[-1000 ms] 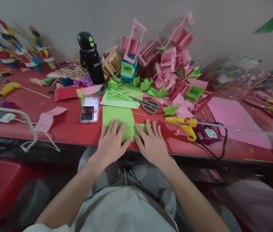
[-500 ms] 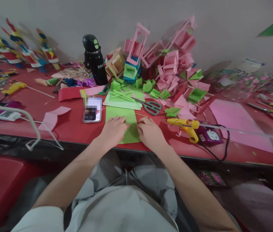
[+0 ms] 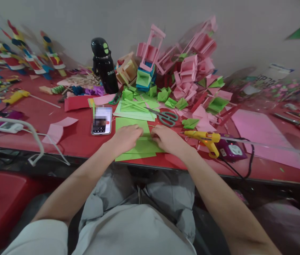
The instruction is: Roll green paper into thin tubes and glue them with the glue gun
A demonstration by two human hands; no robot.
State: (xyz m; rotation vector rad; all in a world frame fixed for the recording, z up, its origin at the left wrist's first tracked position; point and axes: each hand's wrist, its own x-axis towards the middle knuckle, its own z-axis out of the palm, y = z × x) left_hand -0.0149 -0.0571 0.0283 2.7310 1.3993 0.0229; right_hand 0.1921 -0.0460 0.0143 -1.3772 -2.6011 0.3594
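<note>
Light green paper lies flat near the table's front edge, between and under my two hands. My left hand is closed on its left part, fingertips curled down at the upper edge. At the upper right, my right hand pinches the same paper, its fingers bent and partly hidden. Another green sheet shows beneath and beyond my left hand. Just behind are grey-handled scissors and green paper strips on a stack of sheets.
A phone lies left of my hands; a yellow glue gun and purple box lie right. Behind stand a black bottle and heaped pink paper pieces. A white curved frame juts over the left edge.
Both hands have moved slightly away from me. The green paper between them now reaches farther right, and a separate green edge shows below it.
</note>
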